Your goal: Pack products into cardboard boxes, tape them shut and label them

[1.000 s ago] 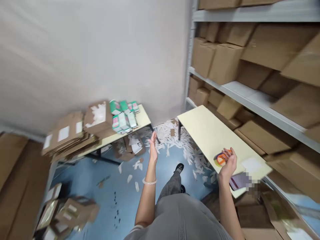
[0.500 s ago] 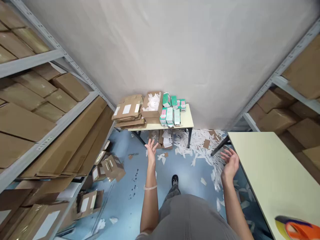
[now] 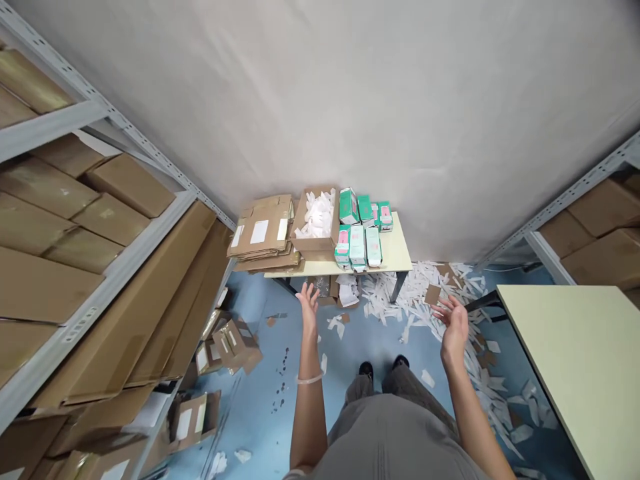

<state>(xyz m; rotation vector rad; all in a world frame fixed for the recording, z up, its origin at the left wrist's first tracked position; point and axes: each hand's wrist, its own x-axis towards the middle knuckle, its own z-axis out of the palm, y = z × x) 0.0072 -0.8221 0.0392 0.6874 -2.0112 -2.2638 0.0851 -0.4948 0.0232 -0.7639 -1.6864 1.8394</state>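
Observation:
My left hand (image 3: 309, 307) is held out in the air with its fingers spread and nothing in it. It appears just below the front edge of a small cream table (image 3: 320, 269). On that table lie a stack of flattened cardboard boxes (image 3: 264, 227), an open carton (image 3: 316, 248) full of white paper pieces (image 3: 320, 213), and several green and white boxes (image 3: 357, 243). My right hand (image 3: 454, 327) is also empty, fingers apart and slightly curled, left of a second cream table (image 3: 575, 347). Neither hand touches anything.
Metal shelving (image 3: 135, 247) loaded with cardboard boxes lines the left side. Another rack (image 3: 553, 257) stands on the right. White paper scraps (image 3: 415, 283) litter the blue floor, and small cartons (image 3: 235, 343) lie by the left rack. A grey wall (image 3: 350, 100) closes off the far side.
The small table and its boxes look nearer. Both my shoes now show, where only one did before. The orange object on the right table has left the view. Both hands stay raised and empty.

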